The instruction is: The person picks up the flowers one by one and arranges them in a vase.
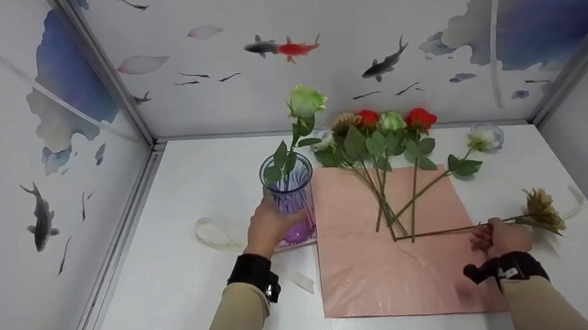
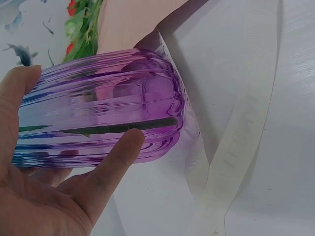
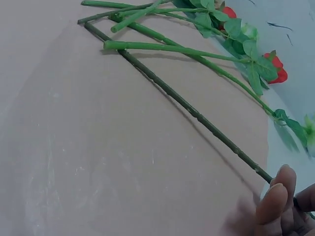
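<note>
My left hand (image 1: 268, 226) grips a ribbed glass vase (image 1: 292, 204), blue at the rim and purple at the base. One pale green rose (image 1: 306, 101) stands in it, and its stem (image 2: 118, 128) shows through the glass in the left wrist view. On the right, my right hand (image 1: 510, 237) pinches the stem (image 3: 197, 114) of a yellow-brown flower (image 1: 542, 210), close below the bloom. That stem stretches left across a pink wrapping sheet (image 1: 377, 279), its end near the other stems' cut ends.
Red roses (image 1: 421, 119), a green rose (image 1: 391, 121), a brown flower and white ones lie at the back, stems crossing on the sheet. A white flower (image 1: 486, 138) lies apart at right. Cream ribbon (image 1: 215, 236) curls left of the vase. Printed walls (image 1: 341, 90) enclose the white table (image 1: 158, 296).
</note>
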Demonstrator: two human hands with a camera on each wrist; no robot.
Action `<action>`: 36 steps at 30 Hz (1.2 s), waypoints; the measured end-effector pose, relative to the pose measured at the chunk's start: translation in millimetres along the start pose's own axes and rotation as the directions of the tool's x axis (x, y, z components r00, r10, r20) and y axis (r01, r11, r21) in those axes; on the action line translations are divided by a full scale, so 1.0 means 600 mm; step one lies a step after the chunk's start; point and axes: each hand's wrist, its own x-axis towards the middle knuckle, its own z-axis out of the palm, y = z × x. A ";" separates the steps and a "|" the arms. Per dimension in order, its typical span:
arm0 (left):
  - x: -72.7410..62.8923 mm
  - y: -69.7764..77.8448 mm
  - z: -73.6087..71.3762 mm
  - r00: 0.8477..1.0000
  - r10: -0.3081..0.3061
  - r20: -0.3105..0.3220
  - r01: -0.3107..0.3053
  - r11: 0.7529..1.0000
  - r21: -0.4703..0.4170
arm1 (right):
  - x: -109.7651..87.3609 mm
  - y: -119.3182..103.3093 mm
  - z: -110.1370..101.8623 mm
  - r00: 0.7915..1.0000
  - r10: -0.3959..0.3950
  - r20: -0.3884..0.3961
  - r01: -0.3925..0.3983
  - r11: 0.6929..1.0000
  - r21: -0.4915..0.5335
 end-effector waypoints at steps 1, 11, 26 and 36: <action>0.000 0.000 0.000 1.000 0.001 -0.001 -0.001 1.000 0.001 | 0.004 0.001 0.000 1.000 -0.018 0.009 0.018 1.000 0.008; 0.002 -0.005 0.001 1.000 0.007 -0.003 -0.007 1.000 -0.003 | -0.028 -0.023 0.026 0.973 -0.197 0.117 0.187 0.978 0.091; 0.002 0.001 -0.001 0.999 -0.036 0.017 0.036 0.999 0.000 | -0.071 -0.074 0.051 0.918 -0.381 0.108 0.372 0.924 0.094; -0.001 0.002 -0.003 1.000 -0.021 0.011 0.021 1.000 0.015 | -0.089 -0.084 0.067 0.803 -0.550 0.231 0.513 0.834 0.203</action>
